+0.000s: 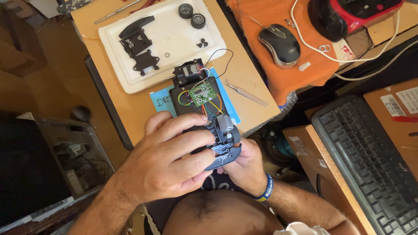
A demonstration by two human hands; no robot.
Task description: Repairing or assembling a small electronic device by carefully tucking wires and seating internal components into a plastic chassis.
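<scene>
Both hands, left hand (167, 159) and right hand (244, 165), clasp the opened toy car chassis (207, 115) on the tabletop (252, 104), with tweezers (246, 92) and a white foam tray (183, 43) nearby.

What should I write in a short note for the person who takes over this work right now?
Left hand: its fingers grip the toy car chassis from above.
Right hand: holds the chassis rear end from below, near the small motor.
The green circuit board lies exposed on the chassis with coloured wires attached.
Done: two wheels, black plastic parts and small screws lie on the white foam tray.
Tweezers lie on the table to the right.
Left: motor and board are still on the chassis.
</scene>
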